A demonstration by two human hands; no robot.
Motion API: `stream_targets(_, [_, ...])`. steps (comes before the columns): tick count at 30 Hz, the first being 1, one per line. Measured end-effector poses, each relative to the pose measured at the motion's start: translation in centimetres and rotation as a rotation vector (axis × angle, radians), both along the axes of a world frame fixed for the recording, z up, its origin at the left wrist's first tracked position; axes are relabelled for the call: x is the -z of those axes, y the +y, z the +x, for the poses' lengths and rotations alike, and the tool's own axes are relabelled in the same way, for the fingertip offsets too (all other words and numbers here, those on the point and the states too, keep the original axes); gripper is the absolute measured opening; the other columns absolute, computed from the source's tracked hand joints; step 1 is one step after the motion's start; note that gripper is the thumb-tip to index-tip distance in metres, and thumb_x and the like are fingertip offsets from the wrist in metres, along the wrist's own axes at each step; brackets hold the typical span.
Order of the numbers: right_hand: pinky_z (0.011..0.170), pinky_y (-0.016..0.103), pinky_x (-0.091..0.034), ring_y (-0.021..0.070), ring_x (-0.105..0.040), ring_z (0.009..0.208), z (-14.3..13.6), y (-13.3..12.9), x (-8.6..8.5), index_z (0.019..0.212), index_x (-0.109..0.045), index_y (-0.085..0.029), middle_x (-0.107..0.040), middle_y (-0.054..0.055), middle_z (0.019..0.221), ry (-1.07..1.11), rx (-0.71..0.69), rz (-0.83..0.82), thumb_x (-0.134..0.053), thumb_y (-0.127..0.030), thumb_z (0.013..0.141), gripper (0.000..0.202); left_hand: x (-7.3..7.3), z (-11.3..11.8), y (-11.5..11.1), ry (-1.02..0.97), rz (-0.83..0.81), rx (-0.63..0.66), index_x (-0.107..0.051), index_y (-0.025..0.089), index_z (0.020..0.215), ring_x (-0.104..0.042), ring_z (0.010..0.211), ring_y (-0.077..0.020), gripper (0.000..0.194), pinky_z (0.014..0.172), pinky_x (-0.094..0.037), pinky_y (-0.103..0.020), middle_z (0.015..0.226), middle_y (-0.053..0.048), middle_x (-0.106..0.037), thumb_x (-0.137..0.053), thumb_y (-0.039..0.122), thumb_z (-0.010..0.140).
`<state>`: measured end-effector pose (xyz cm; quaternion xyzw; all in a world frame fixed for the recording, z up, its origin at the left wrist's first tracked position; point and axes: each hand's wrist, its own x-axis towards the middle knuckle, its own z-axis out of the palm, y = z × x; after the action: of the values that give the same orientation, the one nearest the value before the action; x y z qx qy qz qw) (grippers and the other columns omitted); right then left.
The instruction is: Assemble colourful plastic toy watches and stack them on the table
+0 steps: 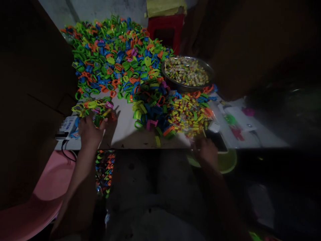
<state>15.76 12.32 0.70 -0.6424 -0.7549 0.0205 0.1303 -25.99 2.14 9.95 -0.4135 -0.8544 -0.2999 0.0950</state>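
My left hand (90, 131) rests at a small heap of toy watches (94, 106) on the left of the table. Its thumb and fingers are apart around some of the colourful plastic pieces, and I see no firm grip. At the front edge my right hand (207, 150) has its fingers curled in, in deep shadow. What they hold, if anything, is hidden. Just beyond it lies a pile of small yellow wrapped pieces (184, 113), like candies. A dark phone (217, 140) lies right beside this hand. Loose toy watches (152, 110) are heaped between the hands.
A large mound of toy watches (112, 57) covers the back of the table (122, 117). A metal bowl (173, 83) of small wrapped pieces stands behind the yellow pile. A white box (70, 124) with a cable is at left. Below are a pink basin (54, 180) and a green-yellow container (230, 162).
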Motion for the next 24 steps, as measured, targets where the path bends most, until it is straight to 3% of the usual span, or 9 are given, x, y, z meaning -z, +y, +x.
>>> stream_targets(2, [0.074, 0.037, -0.043, 0.0282, -0.06, 0.089, -0.1, -0.1, 0.0, 0.102, -0.066, -0.014, -0.066, 0.016, 0.099, 0.111, -0.037, -0.037, -0.047, -0.04, 0.087, 0.035, 0.8, 0.5, 0.6, 0.077, 0.017, -0.016, -0.053, 0.011, 0.127, -0.043, 0.126, -0.0434, 0.058, 0.101, -0.033, -0.062, 0.131, -0.026, -0.05, -0.061, 0.047, 0.082])
stream_targets(3, [0.072, 0.034, -0.043, 0.026, -0.061, 0.085, -0.4, -0.2, 0.0, 0.098, -0.066, -0.016, -0.067, 0.014, 0.095, 0.184, -0.04, -0.055, -0.047, -0.041, 0.087, 0.034, 1.4, 1.6, 0.9, 0.062, 0.012, 0.049, -0.054, 0.011, 0.128, -0.043, 0.126, -0.0422, 0.056, 0.102, -0.033, -0.061, 0.132, -0.025, -0.05, -0.059, 0.045, 0.084])
stream_targets(6, [0.061, 0.028, -0.041, 0.02, -0.059, 0.068, -1.4, -1.1, -0.2, 0.088, -0.065, -0.019, -0.066, 0.006, 0.075, 0.414, 0.005, -0.127, -0.05, -0.053, 0.083, 0.037, 4.3, 7.3, 1.7, -0.074, -0.047, 0.474, -0.058, 0.015, 0.122, -0.051, 0.12, -0.0332, 0.04, 0.102, -0.037, -0.052, 0.124, -0.017, -0.058, -0.051, 0.038, 0.091])
stream_targets(7, [0.058, 0.027, -0.04, 0.018, -0.057, 0.062, -1.8, -1.5, -0.3, 0.085, -0.064, -0.02, -0.063, 0.003, 0.068, 0.494, 0.022, -0.143, -0.052, -0.056, 0.081, 0.038, 5.5, 9.5, 1.9, -0.095, -0.077, 0.561, -0.06, 0.019, 0.121, -0.055, 0.116, -0.0286, 0.037, 0.1, -0.041, -0.046, 0.121, -0.012, -0.062, -0.051, 0.038, 0.091])
stream_targets(10, [0.053, 0.024, -0.039, 0.0128, -0.049, 0.052, -3.1, -3.1, -0.7, 0.081, -0.058, -0.021, -0.054, -0.004, 0.058, 0.768, 0.03, -0.145, -0.058, -0.055, 0.078, 0.034, 8.3, 14.5, 2.8, -0.193, -0.119, 0.655, -0.062, 0.018, 0.114, -0.059, 0.109, -0.0267, 0.03, 0.096, -0.044, -0.043, 0.116, -0.012, -0.065, -0.054, 0.033, 0.089])
stream_targets(12, [0.051, 0.023, -0.039, 0.0112, -0.048, 0.05, -3.9, -4.1, -0.9, 0.077, -0.052, -0.022, -0.051, -0.006, 0.056, 0.942, -0.026, -0.169, -0.06, -0.052, 0.078, 0.031, 9.4, 16.1, 3.2, -0.245, -0.129, 0.657, -0.062, 0.017, 0.108, -0.059, 0.107, -0.0285, 0.026, 0.094, -0.044, -0.045, 0.113, -0.014, -0.066, -0.055, 0.033, 0.089])
stream_targets(17, [0.051, 0.022, -0.041, 0.0099, -0.047, 0.053, -5.7, -6.3, -0.1, 0.066, -0.043, -0.023, -0.051, -0.005, 0.058, 1.228, -0.218, -0.374, -0.066, -0.051, 0.076, 0.038, 9.4, 16.0, 2.5, -0.36, -0.129, 0.677, -0.057, 0.018, 0.105, -0.062, 0.098, -0.0242, 0.029, 0.088, -0.048, -0.039, 0.104, -0.01, -0.067, -0.066, 0.035, 0.082])
stream_targets(20, [0.056, 0.024, -0.046, 0.0116, -0.053, 0.058, -6.8, -7.3, 0.0, 0.072, -0.048, -0.023, -0.056, -0.004, 0.064, 1.271, -0.205, -0.427, -0.068, -0.048, 0.075, 0.032, 8.4, 16.1, 0.9, -0.676, -0.081, 0.646, -0.051, 0.019, 0.101, -0.063, 0.088, -0.0196, 0.034, 0.079, -0.051, -0.033, 0.095, -0.006, -0.066, -0.069, 0.037, 0.079])
stream_targets(24, [0.07, 0.032, -0.053, 0.0187, -0.065, 0.078, -7.9, -8.2, -1.7, 0.086, -0.06, -0.023, -0.07, 0.003, 0.085, 1.171, -0.27, -0.479, -0.064, -0.041, 0.077, 0.021, 6.2, 17.1, -1.4, -1.188, 0.099, 0.589, -0.044, 0.022, 0.103, -0.064, 0.089, -0.0158, 0.048, 0.08, -0.051, -0.028, 0.099, -0.002, -0.062, -0.074, 0.041, 0.07])
